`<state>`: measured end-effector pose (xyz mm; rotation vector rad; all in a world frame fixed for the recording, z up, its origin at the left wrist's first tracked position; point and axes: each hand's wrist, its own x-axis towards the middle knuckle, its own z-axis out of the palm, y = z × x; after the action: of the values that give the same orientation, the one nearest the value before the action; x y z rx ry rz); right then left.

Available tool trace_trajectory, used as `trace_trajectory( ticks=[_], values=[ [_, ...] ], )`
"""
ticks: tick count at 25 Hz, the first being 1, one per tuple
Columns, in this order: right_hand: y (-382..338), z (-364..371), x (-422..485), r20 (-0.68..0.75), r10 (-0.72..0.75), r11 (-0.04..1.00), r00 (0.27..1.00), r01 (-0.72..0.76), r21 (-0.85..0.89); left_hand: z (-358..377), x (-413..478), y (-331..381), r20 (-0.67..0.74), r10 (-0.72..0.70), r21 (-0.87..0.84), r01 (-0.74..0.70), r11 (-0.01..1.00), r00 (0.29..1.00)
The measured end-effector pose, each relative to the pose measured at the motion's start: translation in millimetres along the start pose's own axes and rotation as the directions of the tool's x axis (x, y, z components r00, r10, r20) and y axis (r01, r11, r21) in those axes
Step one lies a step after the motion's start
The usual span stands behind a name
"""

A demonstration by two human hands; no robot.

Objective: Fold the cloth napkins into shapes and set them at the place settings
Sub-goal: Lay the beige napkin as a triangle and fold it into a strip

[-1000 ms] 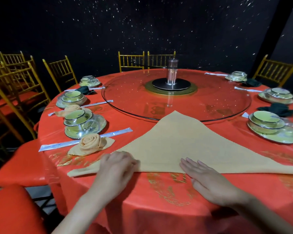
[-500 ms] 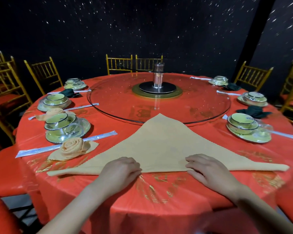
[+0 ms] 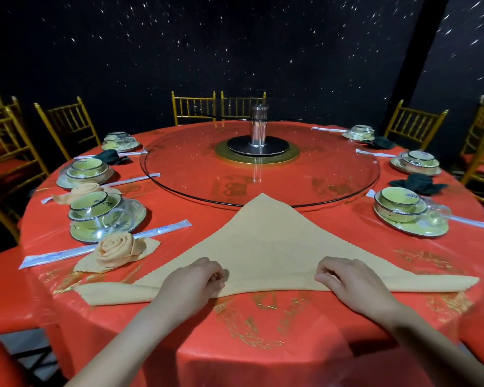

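- The napkin's (image 3: 263, 241) near long edge is pinched by both hands, with the left hand (image 3: 192, 280) left of centre and the right hand (image 3: 349, 280) right of it. Each hand's fingers are curled onto the cloth.
- The napkin lies on the red table (image 3: 263, 344) as a flat triangle, with its long edge toward the person. A narrow band seems to be turned up along that edge, so the step in hand is judged to be rolling the edge toward the tip.
- The roll is best kept narrow and tight, and both hands should be advanced together so that the band stays parallel to the edge.
- The two long ends beyond the hands are unsupported and may lag or fan out. The fingers should be slid outward between turns so that the ends are carried along.
- The cloth should be pressed lightly against the table, since the table's glossy cover may let it slip.
- The left end lies near the finished rose (image 3: 118, 248), which sits just beside the wrapped chopsticks (image 3: 162, 229) and should not be dragged or nudged.
- The rose shows flat cloth under its coil, so some of the tip is probably to be left unrolled.
- Farther off, the tip reaches the turntable (image 3: 333, 174) rim and should be drawn back freely as the roll advances.
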<state>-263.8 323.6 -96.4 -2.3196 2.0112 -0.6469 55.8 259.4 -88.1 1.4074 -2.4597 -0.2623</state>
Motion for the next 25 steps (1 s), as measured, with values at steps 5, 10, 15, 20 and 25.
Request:
trace_trajectory(
  ticks=[5, 10, 15, 20, 25],
  values=[
    [13.2, 7.1, 3.2, -0.03, 0.007, 1.0, 1.0, -0.006, 0.011, 8.1, 8.1, 20.0, -0.148, 0.169, 0.181, -0.141, 0.973, 0.975],
    [11.1, 4.2, 9.3, -0.031, 0.047, 0.999, 0.998, -0.047, 0.011, 61.2, 10.7, 114.9, 0.036, 0.376, 0.059, -0.378, 0.924, 0.926],
    [-3.4, 8.1, -8.3, -0.101, 0.038, 0.995, 0.994, -0.047, -0.093, 65.8, 14.3, 126.2, 0.091, 0.294, 0.142, -0.305, 0.942, 0.951],
    [-1.1, -3.4, -40.1, 0.252, 0.204, 0.974, 0.946, -0.17, -0.149, 70.4, 13.7, 121.5, 0.107, 0.287, 0.17, -0.302, 0.938, 0.952],
    [25.1, -18.7, -58.7, 0.208, 0.308, 0.94, 0.929, -0.263, -0.215, 78.2, 13.0, 117.3, 0.067, 0.304, 0.187, -0.311, 0.932, 0.95]
  ],
)
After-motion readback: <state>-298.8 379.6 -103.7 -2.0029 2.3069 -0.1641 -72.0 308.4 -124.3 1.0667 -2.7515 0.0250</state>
